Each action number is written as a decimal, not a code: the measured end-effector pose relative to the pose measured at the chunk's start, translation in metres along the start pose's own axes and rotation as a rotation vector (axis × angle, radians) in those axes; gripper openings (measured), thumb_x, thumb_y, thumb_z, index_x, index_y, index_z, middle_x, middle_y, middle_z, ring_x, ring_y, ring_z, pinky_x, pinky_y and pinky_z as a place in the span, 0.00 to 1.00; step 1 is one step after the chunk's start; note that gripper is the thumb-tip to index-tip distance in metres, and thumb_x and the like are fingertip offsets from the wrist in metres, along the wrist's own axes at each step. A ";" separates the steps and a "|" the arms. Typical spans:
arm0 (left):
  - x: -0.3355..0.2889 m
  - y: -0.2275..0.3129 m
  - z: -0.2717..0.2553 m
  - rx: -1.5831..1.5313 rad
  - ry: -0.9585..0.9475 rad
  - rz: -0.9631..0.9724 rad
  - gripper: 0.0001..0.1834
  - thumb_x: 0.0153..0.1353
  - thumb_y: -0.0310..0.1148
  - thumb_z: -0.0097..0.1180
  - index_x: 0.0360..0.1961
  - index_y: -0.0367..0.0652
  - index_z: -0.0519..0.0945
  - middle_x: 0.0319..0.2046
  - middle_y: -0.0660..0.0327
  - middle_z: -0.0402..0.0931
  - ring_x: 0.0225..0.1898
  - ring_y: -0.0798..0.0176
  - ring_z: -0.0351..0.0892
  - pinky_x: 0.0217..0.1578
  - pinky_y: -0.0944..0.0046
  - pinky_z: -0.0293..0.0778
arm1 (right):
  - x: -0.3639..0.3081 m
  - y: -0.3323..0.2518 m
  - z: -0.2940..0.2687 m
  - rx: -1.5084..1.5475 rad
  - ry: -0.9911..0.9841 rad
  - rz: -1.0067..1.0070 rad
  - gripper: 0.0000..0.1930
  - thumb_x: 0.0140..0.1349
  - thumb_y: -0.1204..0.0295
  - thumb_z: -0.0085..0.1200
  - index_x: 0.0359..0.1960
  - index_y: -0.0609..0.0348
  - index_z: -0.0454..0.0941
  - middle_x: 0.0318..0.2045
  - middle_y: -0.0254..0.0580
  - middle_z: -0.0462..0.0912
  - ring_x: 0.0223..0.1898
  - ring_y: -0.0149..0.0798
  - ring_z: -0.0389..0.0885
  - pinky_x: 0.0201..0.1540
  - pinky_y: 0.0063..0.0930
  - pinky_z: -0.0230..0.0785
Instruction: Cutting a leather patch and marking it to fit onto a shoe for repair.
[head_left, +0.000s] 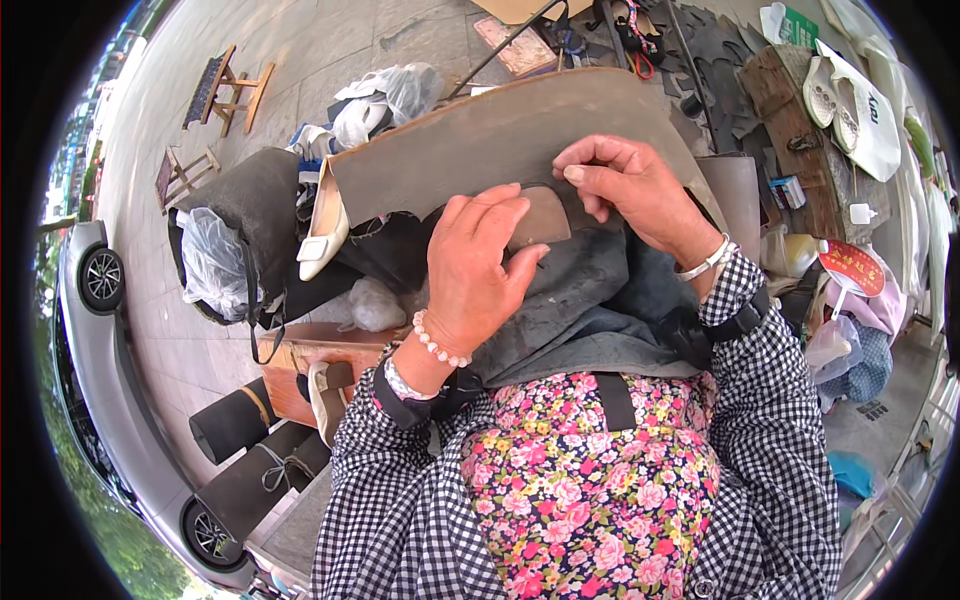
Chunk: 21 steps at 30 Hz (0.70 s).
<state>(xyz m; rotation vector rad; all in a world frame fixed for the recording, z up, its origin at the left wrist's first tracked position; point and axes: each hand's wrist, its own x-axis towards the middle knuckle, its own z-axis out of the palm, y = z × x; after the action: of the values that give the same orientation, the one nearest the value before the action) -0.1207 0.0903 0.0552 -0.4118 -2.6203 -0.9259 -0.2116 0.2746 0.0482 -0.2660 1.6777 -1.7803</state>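
Observation:
My left hand (478,258), wearing a beaded bracelet, is curled round the left side of a small flat brown piece (543,217) with a rounded corner. Its thumb lies along the lower edge and its fingers over the upper one. Just right of that piece, my right hand (635,195) is raised with thumb and forefinger pressed together; anything in that pinch is too small to make out. Under both hands a dark grey cloth (560,300) covers my lap. Beyond them lies a large grey-brown sheet (480,150) with a cut, notched edge.
A cream shoe (325,225) leans at the sheet's left end. Farther left are a black bag (240,190), dark rolls (235,420) and a wooden stool (240,92). At right, a pair of white shoes (832,105) rests by a worn wooden block (790,100). Dark scraps (715,80) lie behind.

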 end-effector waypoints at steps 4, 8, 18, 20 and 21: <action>0.000 0.000 0.001 -0.003 0.001 -0.010 0.24 0.36 0.25 0.66 0.38 0.37 0.75 0.42 0.53 0.76 0.37 0.51 0.73 0.39 0.59 0.69 | 0.000 -0.001 0.001 0.015 0.007 -0.020 0.08 0.59 0.70 0.50 0.37 0.61 0.76 0.22 0.24 0.71 0.22 0.18 0.69 0.23 0.14 0.64; -0.001 -0.001 0.004 0.010 0.004 -0.004 0.23 0.35 0.25 0.66 0.38 0.37 0.75 0.42 0.53 0.75 0.37 0.51 0.73 0.39 0.59 0.69 | 0.000 0.002 0.000 0.008 0.015 -0.023 0.09 0.59 0.71 0.50 0.37 0.62 0.76 0.22 0.25 0.72 0.22 0.18 0.69 0.23 0.13 0.64; -0.003 -0.006 0.008 0.006 0.019 -0.003 0.22 0.34 0.24 0.67 0.36 0.37 0.77 0.44 0.54 0.73 0.39 0.53 0.73 0.38 0.60 0.70 | 0.001 0.007 0.004 -0.169 -0.016 -0.137 0.12 0.52 0.76 0.56 0.40 0.62 0.77 0.27 0.30 0.73 0.23 0.20 0.69 0.25 0.14 0.65; -0.006 -0.006 0.010 -0.037 0.028 -0.060 0.22 0.35 0.24 0.68 0.36 0.38 0.77 0.45 0.53 0.72 0.38 0.54 0.73 0.37 0.61 0.70 | 0.001 0.007 0.007 -0.258 -0.034 -0.257 0.14 0.49 0.78 0.59 0.40 0.62 0.78 0.30 0.31 0.72 0.24 0.21 0.69 0.26 0.15 0.65; -0.008 -0.006 0.009 -0.084 0.035 -0.112 0.22 0.35 0.24 0.68 0.36 0.38 0.77 0.46 0.53 0.71 0.38 0.55 0.73 0.36 0.62 0.70 | 0.001 0.005 0.010 -0.365 -0.053 -0.279 0.16 0.47 0.79 0.59 0.40 0.61 0.78 0.31 0.32 0.71 0.24 0.22 0.69 0.27 0.16 0.65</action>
<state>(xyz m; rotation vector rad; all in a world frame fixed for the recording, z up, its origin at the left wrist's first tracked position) -0.1175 0.0898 0.0419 -0.2688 -2.6021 -1.0723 -0.2046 0.2664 0.0446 -0.7330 1.9985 -1.6274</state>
